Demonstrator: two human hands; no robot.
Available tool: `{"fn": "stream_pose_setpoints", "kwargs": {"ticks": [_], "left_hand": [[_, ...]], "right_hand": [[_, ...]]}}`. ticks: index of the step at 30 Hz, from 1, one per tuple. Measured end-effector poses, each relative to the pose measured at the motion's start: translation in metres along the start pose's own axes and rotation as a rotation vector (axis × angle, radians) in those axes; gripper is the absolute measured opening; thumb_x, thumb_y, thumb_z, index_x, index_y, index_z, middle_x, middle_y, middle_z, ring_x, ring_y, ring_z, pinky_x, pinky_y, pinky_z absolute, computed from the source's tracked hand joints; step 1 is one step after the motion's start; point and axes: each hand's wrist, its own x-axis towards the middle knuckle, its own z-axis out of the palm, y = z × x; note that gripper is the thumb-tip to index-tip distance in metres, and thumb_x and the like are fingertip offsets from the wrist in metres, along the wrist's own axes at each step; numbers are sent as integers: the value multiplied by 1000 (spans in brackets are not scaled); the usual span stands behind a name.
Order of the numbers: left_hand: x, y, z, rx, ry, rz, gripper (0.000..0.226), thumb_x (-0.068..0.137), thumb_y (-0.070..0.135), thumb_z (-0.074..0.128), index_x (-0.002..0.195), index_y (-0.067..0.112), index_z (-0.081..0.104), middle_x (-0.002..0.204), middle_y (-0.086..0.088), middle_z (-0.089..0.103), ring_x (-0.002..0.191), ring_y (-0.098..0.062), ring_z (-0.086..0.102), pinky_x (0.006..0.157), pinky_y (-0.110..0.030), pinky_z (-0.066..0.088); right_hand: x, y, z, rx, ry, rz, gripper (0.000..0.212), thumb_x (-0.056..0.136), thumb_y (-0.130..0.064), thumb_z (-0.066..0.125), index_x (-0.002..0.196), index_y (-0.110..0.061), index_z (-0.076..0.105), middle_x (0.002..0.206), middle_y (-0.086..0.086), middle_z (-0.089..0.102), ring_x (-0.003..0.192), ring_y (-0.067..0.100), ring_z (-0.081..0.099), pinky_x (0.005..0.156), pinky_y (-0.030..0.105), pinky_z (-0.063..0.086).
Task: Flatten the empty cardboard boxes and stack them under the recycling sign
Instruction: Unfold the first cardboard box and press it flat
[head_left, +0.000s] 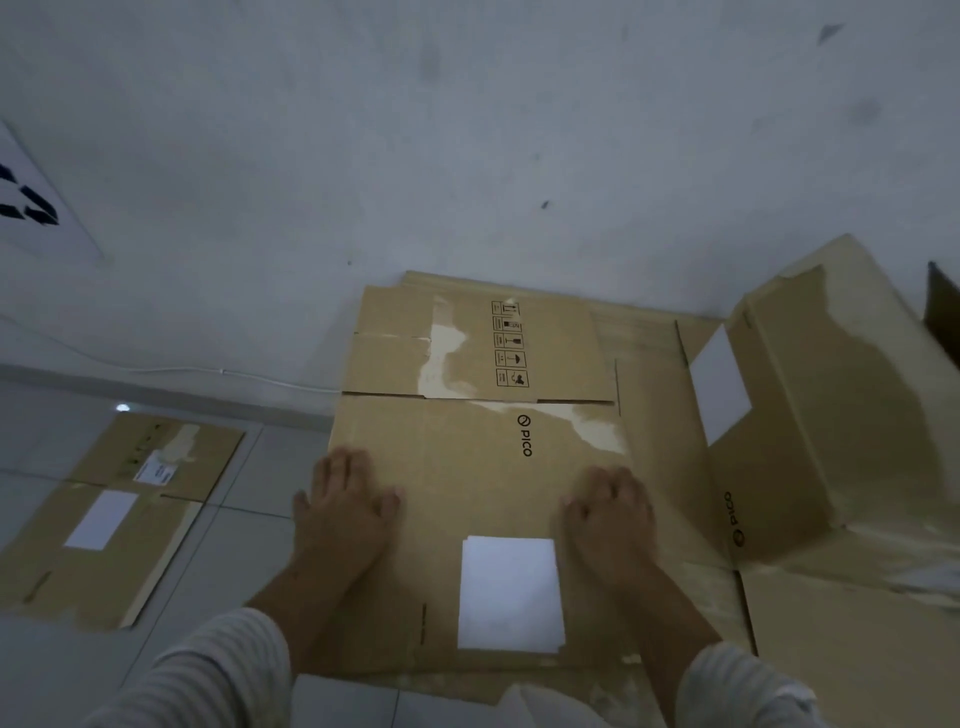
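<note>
I judged us about midway: both hands, left (345, 499) and right (610, 512), pressed spread-flat on the flattened box (467, 467) (another flattened box (119, 514) lay apart), while one standing box (821, 415) remained

1. Both arms wear loose, light grey sleeves with fine, thin ribbed stripes.
2. The sleeves end before the wrists; forearms are bare.
3. The left hand (345, 506) and right hand (610, 517) are bare, without gloves.

Dim, bluish, soft light; wide-angle bending at edges, right side perhaps motion-blurred.
</note>
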Motion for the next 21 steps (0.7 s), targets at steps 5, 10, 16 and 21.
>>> {"fn": "stream_pose_setpoints", "kwargs": {"ticks": [5,10,16,21], "left_hand": [[14,-13,-11,-506,-121,-446,79,85,61,52,139,7,37,133,-18,50,116,-38,54,96,-49,46],[16,-17,-17,-692,-65,-418,46,92,43,54,119,6,55,100,-11,62,90,-31,59,81,-39,47],[16,-36,-22,-643,-53,-467,50,90,49,54,111,4,56,101,-15,63,87,-31,59,81,-39,49],[10,-43,-27,-555,-23,-452,57,89,57,48,110,4,54,99,-12,62,85,-30,58,74,-37,46]], "right_hand": [[9,12,-16,93,-59,221,57,91,-37,41,143,-16,28,145,12,34,132,32,31,106,43,33],[18,11,-18,177,-89,292,52,88,-31,46,135,-11,36,133,14,45,119,33,45,95,40,40],[16,16,-16,411,-155,344,46,92,-33,44,127,-2,43,115,16,57,101,34,56,76,33,39],[-7,6,-14,455,-8,339,47,94,-38,45,121,0,48,105,16,58,103,35,57,77,35,40]]}}
